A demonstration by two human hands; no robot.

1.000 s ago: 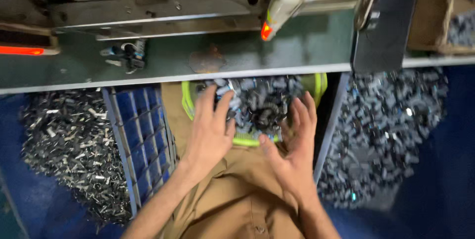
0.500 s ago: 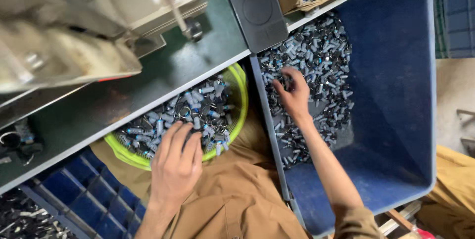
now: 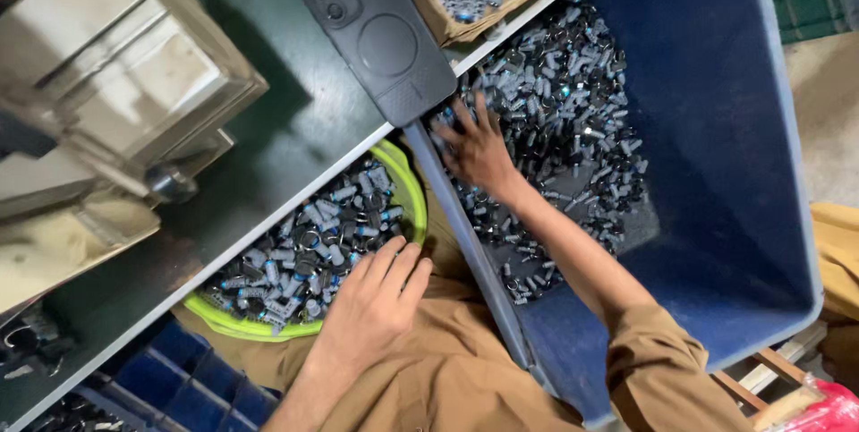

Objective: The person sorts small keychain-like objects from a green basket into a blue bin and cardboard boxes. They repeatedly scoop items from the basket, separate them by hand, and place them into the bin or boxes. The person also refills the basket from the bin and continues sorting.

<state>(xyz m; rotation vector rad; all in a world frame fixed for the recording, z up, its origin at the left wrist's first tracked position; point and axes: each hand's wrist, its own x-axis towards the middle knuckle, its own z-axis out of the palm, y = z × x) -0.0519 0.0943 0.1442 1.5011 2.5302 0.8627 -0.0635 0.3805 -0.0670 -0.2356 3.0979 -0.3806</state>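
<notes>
My right hand (image 3: 479, 150) is down in the blue bin (image 3: 743, 173) on the right, fingers spread wide over the pile of small grey parts (image 3: 573, 119) at its far end; I can't tell if anything is gripped under the palm. My left hand (image 3: 376, 302) lies flat and open, holding nothing, fingertips touching the near right rim of the green bowl (image 3: 407, 182), which sits on my lap, full of the same parts, partly under the dark bench (image 3: 286, 137). A cardboard tray (image 3: 438, 12) sits far on the bench.
</notes>
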